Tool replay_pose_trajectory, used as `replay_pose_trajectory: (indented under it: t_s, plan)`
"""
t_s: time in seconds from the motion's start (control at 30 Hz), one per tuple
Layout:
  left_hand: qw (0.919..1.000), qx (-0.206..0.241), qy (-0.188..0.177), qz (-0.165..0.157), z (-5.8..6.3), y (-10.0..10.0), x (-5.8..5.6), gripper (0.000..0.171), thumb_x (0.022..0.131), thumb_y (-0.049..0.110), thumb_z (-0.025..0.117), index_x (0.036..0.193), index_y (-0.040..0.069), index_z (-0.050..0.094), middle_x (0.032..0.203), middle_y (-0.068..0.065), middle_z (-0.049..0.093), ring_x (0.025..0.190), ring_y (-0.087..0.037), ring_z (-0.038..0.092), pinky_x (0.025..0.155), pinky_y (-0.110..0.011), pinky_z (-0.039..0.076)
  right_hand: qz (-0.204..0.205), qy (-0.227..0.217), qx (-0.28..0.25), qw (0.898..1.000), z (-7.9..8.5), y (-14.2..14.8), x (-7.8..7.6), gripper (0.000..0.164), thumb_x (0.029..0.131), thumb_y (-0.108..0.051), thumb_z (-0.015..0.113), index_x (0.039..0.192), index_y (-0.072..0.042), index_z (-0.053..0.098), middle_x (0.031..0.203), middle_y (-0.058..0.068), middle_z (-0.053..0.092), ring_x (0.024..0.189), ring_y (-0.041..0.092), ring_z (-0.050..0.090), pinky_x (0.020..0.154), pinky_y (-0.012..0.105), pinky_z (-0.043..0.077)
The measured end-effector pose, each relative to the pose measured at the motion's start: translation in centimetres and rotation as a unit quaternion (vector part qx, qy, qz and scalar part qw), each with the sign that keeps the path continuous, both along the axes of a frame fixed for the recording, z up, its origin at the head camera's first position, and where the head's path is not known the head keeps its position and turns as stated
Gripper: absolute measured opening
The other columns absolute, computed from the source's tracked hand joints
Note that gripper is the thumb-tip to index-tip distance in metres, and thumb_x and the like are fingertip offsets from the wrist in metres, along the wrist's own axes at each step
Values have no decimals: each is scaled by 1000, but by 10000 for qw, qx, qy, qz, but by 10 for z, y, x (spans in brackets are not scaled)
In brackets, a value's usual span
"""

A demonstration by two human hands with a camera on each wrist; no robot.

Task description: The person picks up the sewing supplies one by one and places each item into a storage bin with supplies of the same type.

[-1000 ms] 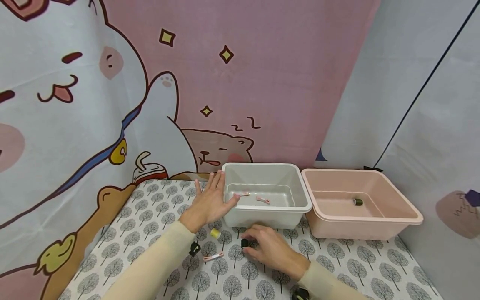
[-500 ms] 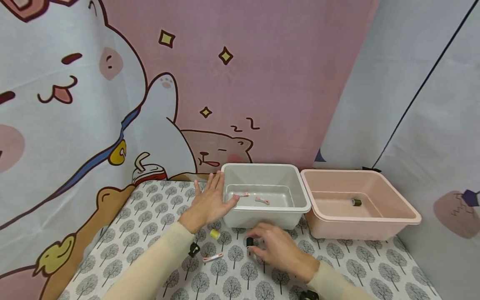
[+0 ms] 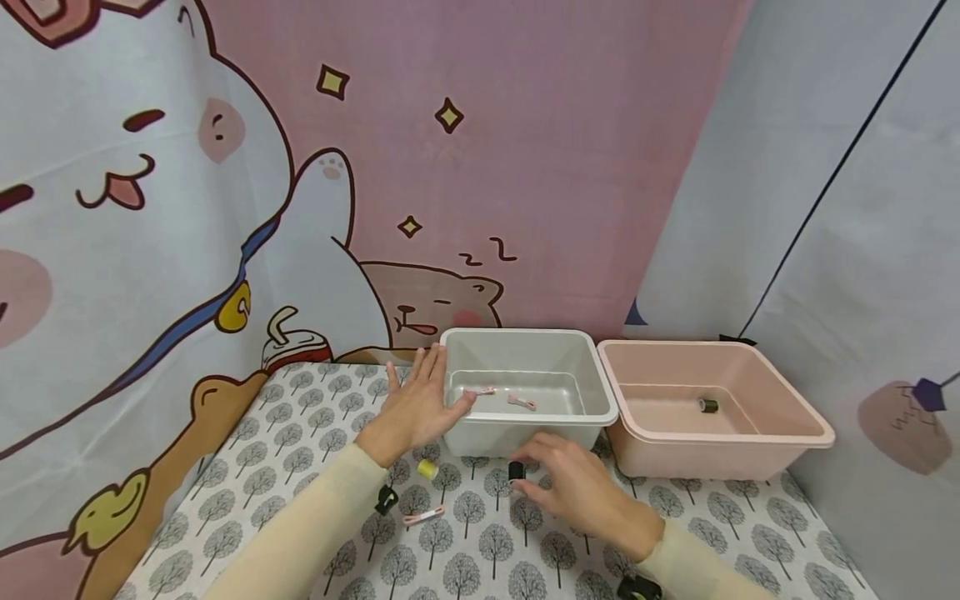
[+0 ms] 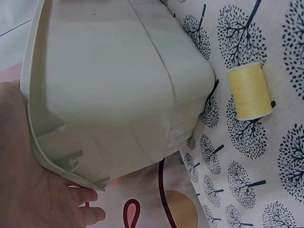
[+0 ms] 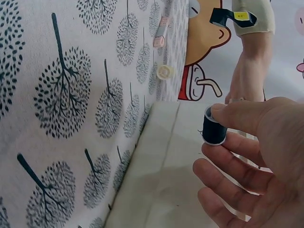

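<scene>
My right hand [image 3: 573,492] pinches a spool of black thread [image 5: 214,126] between thumb and fingers, in front of the white bin [image 3: 534,435]. In the right wrist view the spool is held above the cloth, end caps toward thumb and finger. My left hand [image 3: 416,408] rests with spread, straight fingers on the left rim of that bin. A spool of yellow thread [image 4: 250,91] lies on the cloth near the bin's front left corner. Closer to me lies a pink and white clip-like piece [image 3: 423,516]. Two small pink pieces [image 3: 522,402] lie inside the white bin.
A pink bin [image 3: 720,457] stands right against the white one, with a dark green thread spool [image 3: 708,406] on its floor. Both stand on a tree-print cloth [image 3: 450,550], backed by a cartoon-printed curtain [image 3: 540,167].
My right hand has carried the black spool rightward and slightly up toward the bins. My left hand stays on the white bin's rim.
</scene>
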State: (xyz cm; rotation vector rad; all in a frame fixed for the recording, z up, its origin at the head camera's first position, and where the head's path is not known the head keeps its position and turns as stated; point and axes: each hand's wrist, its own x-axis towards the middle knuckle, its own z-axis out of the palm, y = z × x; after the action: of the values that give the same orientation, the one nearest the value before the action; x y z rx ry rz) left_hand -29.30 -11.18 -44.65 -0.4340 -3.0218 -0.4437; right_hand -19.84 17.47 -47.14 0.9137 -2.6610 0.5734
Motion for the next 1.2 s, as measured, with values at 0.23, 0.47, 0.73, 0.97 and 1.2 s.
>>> replay_pose_trajectory:
  t_s: [0.23,0.47,0.73,0.97,1.2]
  plan:
    - [10000,-3,-9,10,0,0,0,114,111,88,28,188,7,6,197,-9,-2,185,-37,1,141,-82,-11,-12,142,47,9999,12,4,2,38,94,-28,99,127,-15,86,116,-4,85,99,17,84,83,30,71]
    - [10000,-7,0,-6,1,0,0,114,111,88,27,188,7,6,197,-9,-2,185,-37,1,141,-83,-10,-26,290,44,9996,24,8,4,35,96,-29,98,126,-17,86,116,-5,86,101,13,83,85,32,72]
    - [10000,14,32,-11,0,0,1,113,112,87,28,188,6,7,197,-10,-1,185,-38,2,141,-83,-10,-53,541,-103,9985,33,15,4,35,93,-27,100,124,-18,86,108,-8,85,93,10,81,76,25,68]
    - [10000,9,53,-28,-1,0,1,114,111,89,27,188,6,8,197,-12,1,185,-40,2,141,-84,-9,-126,705,-292,9970,46,23,3,34,92,-23,100,123,-18,87,105,-6,85,93,14,83,76,28,68]
    - [10000,50,20,-16,-1,0,1,114,111,88,26,188,7,7,197,-9,-2,185,-37,1,141,-83,-10,-39,968,-563,9937,58,37,-7,30,92,-15,100,119,-12,87,104,-2,86,91,17,84,77,33,71]
